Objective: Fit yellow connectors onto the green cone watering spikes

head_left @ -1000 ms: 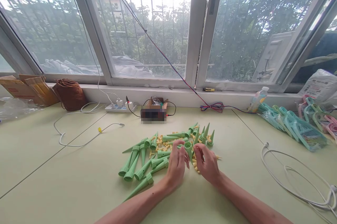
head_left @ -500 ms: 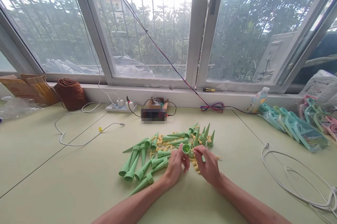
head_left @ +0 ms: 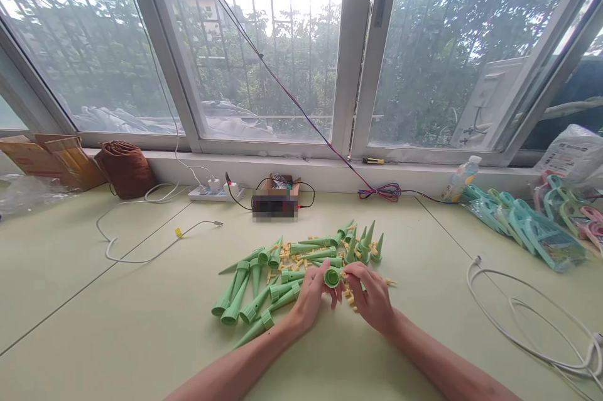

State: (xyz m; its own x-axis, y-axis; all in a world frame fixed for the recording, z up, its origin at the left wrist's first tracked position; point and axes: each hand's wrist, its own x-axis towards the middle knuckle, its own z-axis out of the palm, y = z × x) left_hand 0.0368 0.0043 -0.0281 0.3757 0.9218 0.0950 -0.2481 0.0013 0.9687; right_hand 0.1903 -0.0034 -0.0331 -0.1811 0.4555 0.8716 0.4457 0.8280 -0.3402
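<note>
My left hand [head_left: 309, 299] is closed around a green plastic plant watering spike [head_left: 332, 278], its round open end facing me. At the right side of that open end, my right hand [head_left: 374, 302] pinches a small yellow valve piece [head_left: 343, 274]; the fingers hide most of it, and I cannot tell how far it sits in the spike. Several other green spikes [head_left: 238, 300] lie to the left of and behind my hands. Loose yellow valve pieces [head_left: 285, 254] are scattered among them. A few spikes [head_left: 377, 250] stand point up, behind my right hand.
Along the window side are a power strip [head_left: 217, 192], a small cardboard box [head_left: 293, 186], a bundled cable [head_left: 380, 192] and a bottle [head_left: 464, 178]. Bagged teal plastic items [head_left: 527, 225] lie at the right, near a coiled white cable [head_left: 518, 307]. A brown bag [head_left: 125, 168] stands left.
The spike in my left hand has tilted, so its open end faces me at a different angle and sits slightly lower. My right hand's fingers have shifted slightly left, against its side.
</note>
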